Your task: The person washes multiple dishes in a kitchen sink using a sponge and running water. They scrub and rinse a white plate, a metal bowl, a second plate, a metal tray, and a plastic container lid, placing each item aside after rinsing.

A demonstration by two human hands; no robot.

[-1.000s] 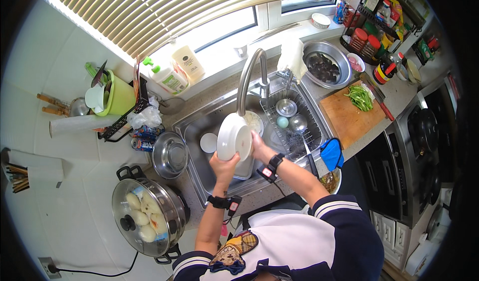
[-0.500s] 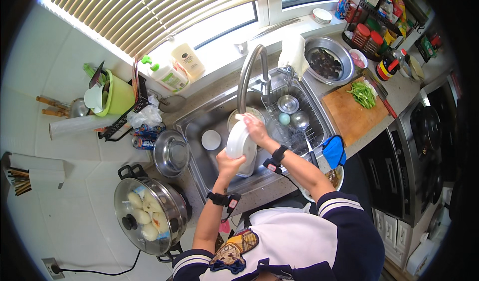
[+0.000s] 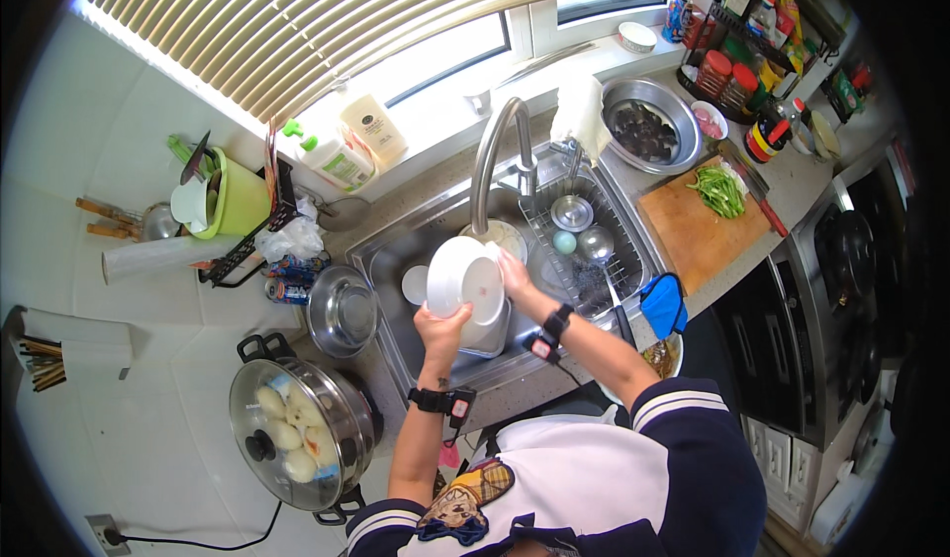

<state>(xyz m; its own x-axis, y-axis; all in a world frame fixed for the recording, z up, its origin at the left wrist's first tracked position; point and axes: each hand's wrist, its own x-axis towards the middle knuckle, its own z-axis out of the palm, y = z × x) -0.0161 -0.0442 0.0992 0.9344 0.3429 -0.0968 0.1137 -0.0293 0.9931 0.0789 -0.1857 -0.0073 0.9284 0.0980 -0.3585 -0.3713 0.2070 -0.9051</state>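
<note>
Kitchen corner, white tiled wall to the left of both hands. Stone counter: runs around the sink. Steel sink: directly below the hands. Lidded steamer pot, pale rounded food inside: left of the left hand, nearer the body. Wooden chopping board, cut greens on top: well to the right of the right hand. Curved tap: just beyond the hands. White bowl, one: between the hands, tilted, underside showing. Left hand: clamped on its lower left edge. Right hand: at its right side, fingertips partly hidden. Ladle: right of the right hand.
</note>
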